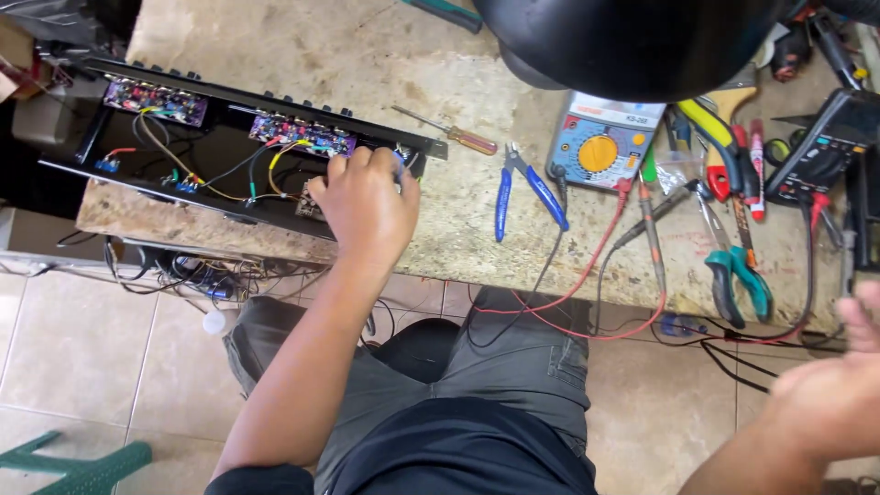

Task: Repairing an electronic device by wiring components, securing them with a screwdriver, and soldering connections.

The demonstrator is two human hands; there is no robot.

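1. Open black rack chassis (229, 151) lies flat on the stone counter (367, 46), front edge overhanging toward the lap, far-left end past the counter edge.
2. Left hand (365, 206) rests on the chassis's right end, fingers curled over the rim near a small board; whether anything is pinched underneath cannot be told, knuckles hide it.
3. Right hand (830, 390) is off the counter at lower right, blurred, fingers spread, holding nothing visible.
4. Chassis likely sheet metal: stiff, moderately heavy, long, so prone to tipping at the overhang. Edges probably sharp.
5. Purple circuit boards (302, 133) and coloured wiring (197, 179) inside look fragile; solder joints and thin leads won't take pulling.
6. Best hold, by judgement: both short ends or the front and rear rails, palms under the base. Never by boards, wires or knobs along the back.
7. Nearby on the counter: blue-handled pliers (527, 188), amber-handled screwdriver (454, 133), analogue multimeter (600, 142) with red and black leads trailing over the edge. Leads could snag if the chassis slides right.
8. Green-handled pliers (738, 275) and a dark meter (825, 147) lie well apart, far right.
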